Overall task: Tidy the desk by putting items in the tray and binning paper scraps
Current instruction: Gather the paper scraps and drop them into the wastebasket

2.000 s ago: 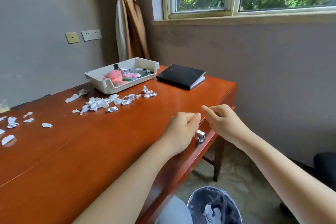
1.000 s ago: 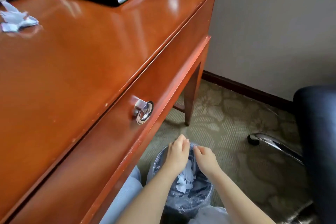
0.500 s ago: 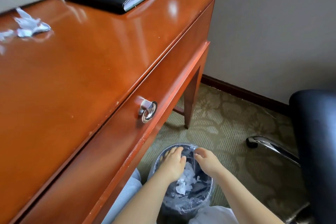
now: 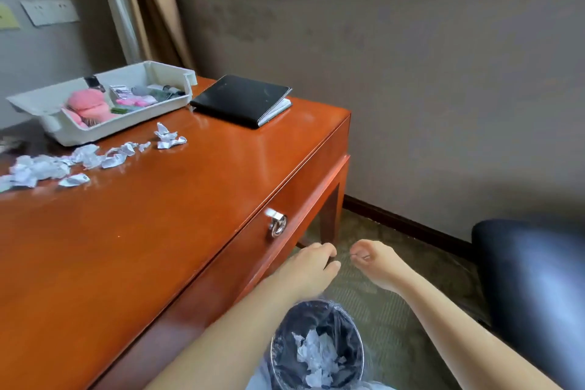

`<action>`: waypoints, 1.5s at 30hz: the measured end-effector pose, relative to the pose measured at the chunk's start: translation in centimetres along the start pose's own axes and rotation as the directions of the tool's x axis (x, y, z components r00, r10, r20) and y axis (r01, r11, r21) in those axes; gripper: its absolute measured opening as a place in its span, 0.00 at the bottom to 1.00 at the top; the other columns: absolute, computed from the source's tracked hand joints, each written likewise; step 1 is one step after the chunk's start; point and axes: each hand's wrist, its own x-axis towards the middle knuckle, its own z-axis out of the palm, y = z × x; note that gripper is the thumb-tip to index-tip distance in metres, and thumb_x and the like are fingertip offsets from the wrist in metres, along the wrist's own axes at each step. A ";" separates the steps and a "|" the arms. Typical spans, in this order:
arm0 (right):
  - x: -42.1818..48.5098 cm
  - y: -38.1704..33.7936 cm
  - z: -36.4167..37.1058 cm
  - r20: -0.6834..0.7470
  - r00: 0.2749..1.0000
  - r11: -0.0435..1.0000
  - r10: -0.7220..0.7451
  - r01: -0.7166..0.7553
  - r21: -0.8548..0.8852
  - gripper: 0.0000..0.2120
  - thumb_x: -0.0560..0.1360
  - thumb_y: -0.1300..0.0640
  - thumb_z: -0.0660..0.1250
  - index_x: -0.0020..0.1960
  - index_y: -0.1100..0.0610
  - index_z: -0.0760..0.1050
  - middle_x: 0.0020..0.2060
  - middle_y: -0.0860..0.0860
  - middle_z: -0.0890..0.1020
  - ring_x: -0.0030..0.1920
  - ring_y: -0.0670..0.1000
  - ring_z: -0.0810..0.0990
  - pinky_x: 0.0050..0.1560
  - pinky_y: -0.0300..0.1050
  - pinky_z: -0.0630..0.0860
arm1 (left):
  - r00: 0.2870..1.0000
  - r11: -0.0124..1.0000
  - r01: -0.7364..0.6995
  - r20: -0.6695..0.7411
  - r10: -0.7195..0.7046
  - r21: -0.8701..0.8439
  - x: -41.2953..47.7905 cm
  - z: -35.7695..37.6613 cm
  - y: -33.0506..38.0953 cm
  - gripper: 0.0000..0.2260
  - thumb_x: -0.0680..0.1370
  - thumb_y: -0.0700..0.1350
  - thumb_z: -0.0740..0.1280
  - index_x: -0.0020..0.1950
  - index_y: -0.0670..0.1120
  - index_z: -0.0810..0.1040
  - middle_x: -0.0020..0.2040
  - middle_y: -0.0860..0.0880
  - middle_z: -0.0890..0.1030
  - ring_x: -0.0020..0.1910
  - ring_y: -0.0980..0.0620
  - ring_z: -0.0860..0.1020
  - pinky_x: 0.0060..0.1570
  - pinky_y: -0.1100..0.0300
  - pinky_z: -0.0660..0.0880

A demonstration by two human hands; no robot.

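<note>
Two bare forearms reach forward side by side. The left hand (image 4: pixel 311 266) and right hand (image 4: pixel 375 263) hover close together, fingers loosely curled, holding nothing.

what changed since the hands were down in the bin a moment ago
Both hands have lifted out of the bin: the left hand and right hand now hang empty in front of the desk, fingers loosely curled. The binned scraps lie inside. The loose scraps on the desk, the tray and the black notebook are unmoved.
</note>
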 end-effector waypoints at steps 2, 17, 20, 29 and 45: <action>-1.0 -1.8 -2.3 -0.036 0.998 0.998 -0.058 0.057 -0.035 0.12 0.78 0.56 0.59 0.57 0.54 0.77 0.56 0.52 0.81 0.56 0.53 0.79 0.58 0.47 0.75 | 0.999 0.999 -0.039 -0.030 0.040 0.018 -1.6 -2.4 1.3 0.16 0.82 0.51 0.53 0.67 0.48 0.69 0.66 0.49 0.72 0.64 0.49 0.72 0.63 0.53 0.69; -6.2 -18.9 -6.8 -0.154 0.859 0.870 -0.488 0.465 -0.163 0.10 0.78 0.60 0.59 0.50 0.56 0.80 0.43 0.51 0.83 0.43 0.51 0.81 0.47 0.44 0.80 | 0.906 0.994 -0.061 -0.412 0.092 0.087 -14.5 -15.8 -0.8 0.08 0.81 0.50 0.57 0.52 0.52 0.76 0.45 0.54 0.78 0.46 0.54 0.77 0.47 0.58 0.77; -5.9 -22.0 -4.8 -0.138 0.836 0.845 -0.530 0.509 -0.163 0.11 0.77 0.60 0.60 0.51 0.57 0.80 0.46 0.52 0.83 0.46 0.53 0.81 0.51 0.46 0.78 | 0.870 0.997 0.022 -0.493 0.016 0.072 -16.6 -16.6 -3.8 0.09 0.80 0.50 0.58 0.54 0.52 0.76 0.51 0.53 0.79 0.49 0.54 0.77 0.51 0.56 0.78; -2.9 -28.2 2.9 -0.021 0.779 0.760 -0.627 0.606 -0.236 0.16 0.77 0.48 0.61 0.63 0.51 0.71 0.58 0.52 0.75 0.60 0.55 0.71 0.59 0.48 0.70 | 0.657 0.913 0.392 -0.659 -0.366 -0.116 -20.6 -16.1 -14.4 0.14 0.80 0.52 0.60 0.64 0.52 0.70 0.66 0.53 0.69 0.64 0.54 0.69 0.63 0.57 0.69; 5.5 -34.6 6.2 -0.149 0.860 0.842 -0.488 0.419 -0.340 0.43 0.70 0.27 0.54 0.77 0.47 0.46 0.78 0.55 0.44 0.77 0.60 0.41 0.75 0.59 0.47 | 0.433 0.745 0.637 -0.708 -0.558 -0.198 -17.6 -20.8 -22.0 0.34 0.77 0.66 0.51 0.77 0.51 0.48 0.78 0.46 0.49 0.77 0.43 0.52 0.73 0.43 0.53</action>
